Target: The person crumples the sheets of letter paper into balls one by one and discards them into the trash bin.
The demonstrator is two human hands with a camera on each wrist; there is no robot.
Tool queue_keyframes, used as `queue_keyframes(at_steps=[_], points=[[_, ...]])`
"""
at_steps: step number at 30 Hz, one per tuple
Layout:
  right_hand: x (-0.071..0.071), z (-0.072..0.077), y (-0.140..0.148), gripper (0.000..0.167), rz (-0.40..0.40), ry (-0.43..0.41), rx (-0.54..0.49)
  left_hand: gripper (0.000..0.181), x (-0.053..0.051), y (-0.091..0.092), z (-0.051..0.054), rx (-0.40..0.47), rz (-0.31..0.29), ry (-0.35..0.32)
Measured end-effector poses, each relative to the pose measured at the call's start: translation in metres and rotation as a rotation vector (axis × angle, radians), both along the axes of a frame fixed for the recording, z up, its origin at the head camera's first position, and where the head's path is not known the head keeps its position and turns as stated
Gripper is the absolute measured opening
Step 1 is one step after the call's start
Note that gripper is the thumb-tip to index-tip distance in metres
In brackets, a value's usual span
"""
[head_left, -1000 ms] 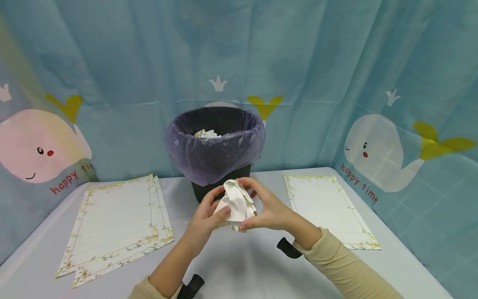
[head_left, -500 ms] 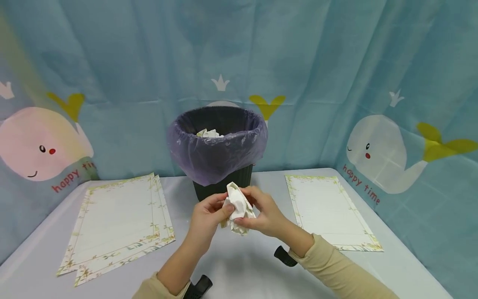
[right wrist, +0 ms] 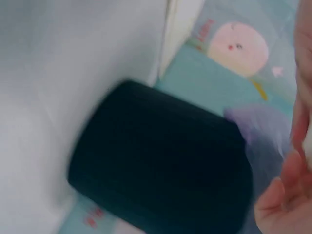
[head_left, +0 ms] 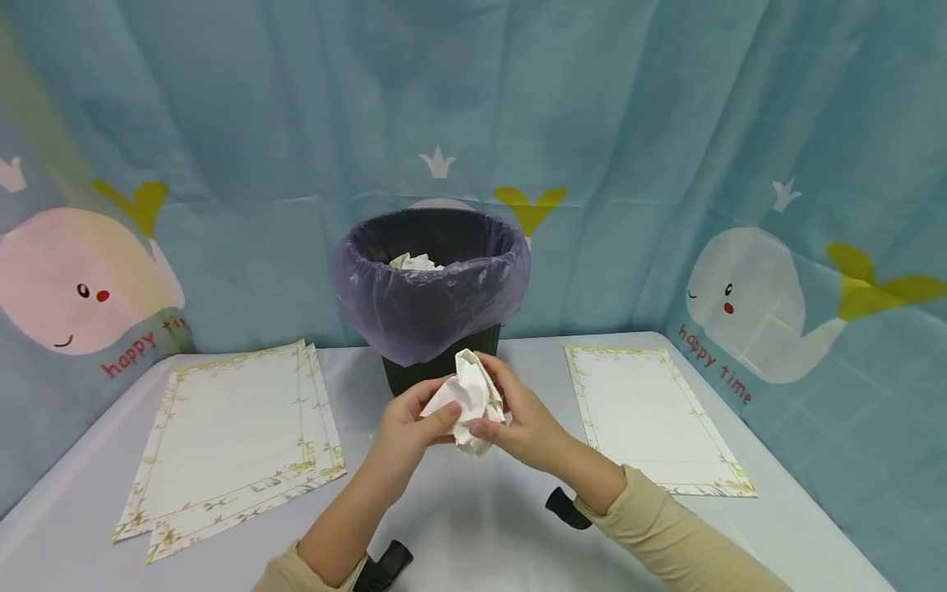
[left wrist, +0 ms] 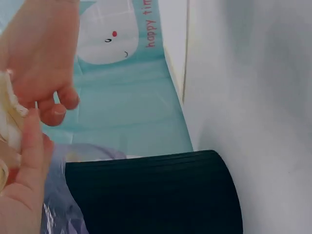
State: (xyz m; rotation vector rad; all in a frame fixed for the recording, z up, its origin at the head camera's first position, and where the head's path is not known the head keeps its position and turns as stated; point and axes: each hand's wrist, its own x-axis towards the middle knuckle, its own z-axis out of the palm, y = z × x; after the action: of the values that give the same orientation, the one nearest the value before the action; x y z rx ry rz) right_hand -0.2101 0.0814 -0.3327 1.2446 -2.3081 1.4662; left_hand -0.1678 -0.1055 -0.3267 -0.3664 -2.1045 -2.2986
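Observation:
In the head view a crumpled sheet of white paper is held up above the table, in front of the trash bin. From its left side my left hand pinches it, the thumb lying on the near face. My right hand grips the opposite side, thumb in front and fingers behind. Only an edge of the crumpled paper shows in the left wrist view, between both hands. The right wrist view catches little more than fingers at its right border.
A black trash bin with a purple liner stands at the back, crumpled paper inside it. Overlapping floral-bordered sheets lie at left, another sheet at right. A blue whale-print curtain encloses the table.
Both hands keep hold of the paper near the same spot. They squeezed it narrower half a second ago; now it is turned and looks wider, slightly higher.

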Motion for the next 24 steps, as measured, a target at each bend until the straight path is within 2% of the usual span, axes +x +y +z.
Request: queue_keyframes(at_steps=[3, 6, 10, 14, 17, 20, 24], points=[[0.001, 0.009, 0.004, 0.105, 0.025, -0.001, 0.078, 0.036, 0.000, 0.000, 0.002, 0.014, -0.013, 0.002], [0.001, 0.015, 0.007, 0.109, 0.045, 0.054, 0.125, 0.032, 0.001, 0.001, 0.003, 0.007, 0.010, -0.010], [0.001, 0.017, 0.008, 0.106, 0.058, 0.097, 0.134, 0.024, 0.001, 0.005, 0.003, 0.012, 0.116, -0.029], [0.001, 0.015, 0.007, 0.087, 0.057, 0.046, 0.120, 0.019, 0.002, 0.011, 0.003, 0.014, 0.202, -0.034], [0.002, 0.011, 0.003, 0.072, 0.039, 0.021, 0.094, 0.017, 0.002, 0.013, 0.001, 0.030, 0.243, -0.036], [0.002, 0.004, -0.003, 0.056, 0.027, 0.025, 0.022, 0.018, 0.002, 0.014, -0.002, 0.048, 0.271, -0.033], [0.000, -0.009, -0.009, 0.043, 0.051, 0.005, -0.105, 0.019, 0.000, 0.014, -0.005, 0.060, 0.284, -0.032]])
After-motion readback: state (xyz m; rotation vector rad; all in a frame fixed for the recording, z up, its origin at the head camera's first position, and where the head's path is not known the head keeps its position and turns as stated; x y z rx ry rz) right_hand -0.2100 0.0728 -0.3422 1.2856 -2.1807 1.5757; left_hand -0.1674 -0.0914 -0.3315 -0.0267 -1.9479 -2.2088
